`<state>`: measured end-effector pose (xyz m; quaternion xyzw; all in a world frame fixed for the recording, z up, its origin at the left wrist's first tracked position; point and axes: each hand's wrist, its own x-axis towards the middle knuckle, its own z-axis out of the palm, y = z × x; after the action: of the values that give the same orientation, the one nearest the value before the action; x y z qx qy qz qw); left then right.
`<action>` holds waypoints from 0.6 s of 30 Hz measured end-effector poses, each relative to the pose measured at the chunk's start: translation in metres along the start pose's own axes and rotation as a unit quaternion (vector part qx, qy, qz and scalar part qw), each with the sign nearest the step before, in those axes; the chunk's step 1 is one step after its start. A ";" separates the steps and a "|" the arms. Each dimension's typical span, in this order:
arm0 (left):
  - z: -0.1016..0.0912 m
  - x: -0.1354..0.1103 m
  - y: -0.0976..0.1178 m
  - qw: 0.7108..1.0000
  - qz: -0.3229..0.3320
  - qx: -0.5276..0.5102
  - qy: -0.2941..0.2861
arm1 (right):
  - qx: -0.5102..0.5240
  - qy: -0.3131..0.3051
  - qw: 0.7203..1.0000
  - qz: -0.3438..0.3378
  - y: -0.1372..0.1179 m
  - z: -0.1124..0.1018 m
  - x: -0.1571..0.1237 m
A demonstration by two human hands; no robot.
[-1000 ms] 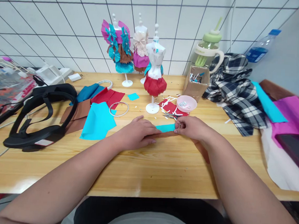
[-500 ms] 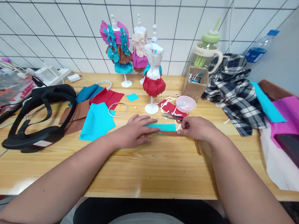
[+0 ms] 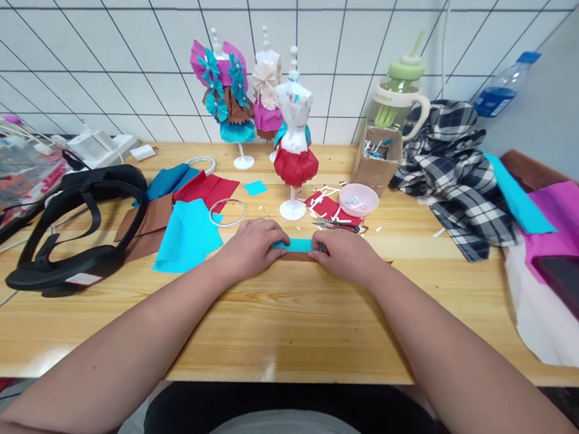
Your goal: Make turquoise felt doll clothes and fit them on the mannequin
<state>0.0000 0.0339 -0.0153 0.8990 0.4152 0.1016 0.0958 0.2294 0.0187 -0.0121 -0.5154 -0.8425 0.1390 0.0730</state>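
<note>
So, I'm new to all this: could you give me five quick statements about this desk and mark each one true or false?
1. The left hand and right hand are both on the blue strip. True.
2. The scissors are in the right hand. False: they lie on the table, just beyond that hand.
3. The front mannequin wears a red skirt. True.
4. The pink bowl has nothing in it. False: it holds small pale bits.
5. The plaid cloth lies to the right of the cardboard box. True.
</note>
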 end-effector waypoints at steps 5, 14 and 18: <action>0.001 -0.002 0.000 0.999 -0.031 0.011 0.006 | 0.013 -0.020 0.999 0.023 0.003 0.000 0.000; -0.005 -0.004 -0.006 1.000 -0.005 0.017 0.014 | -0.001 0.044 0.999 0.032 0.012 -0.009 -0.006; -0.009 -0.002 -0.004 0.998 -0.019 0.014 0.066 | 0.005 0.041 0.999 0.029 0.011 -0.010 -0.006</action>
<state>-0.0066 0.0359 -0.0075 0.8833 0.4394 0.1531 0.0575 0.2444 0.0199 -0.0062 -0.5443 -0.8229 0.1240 0.1057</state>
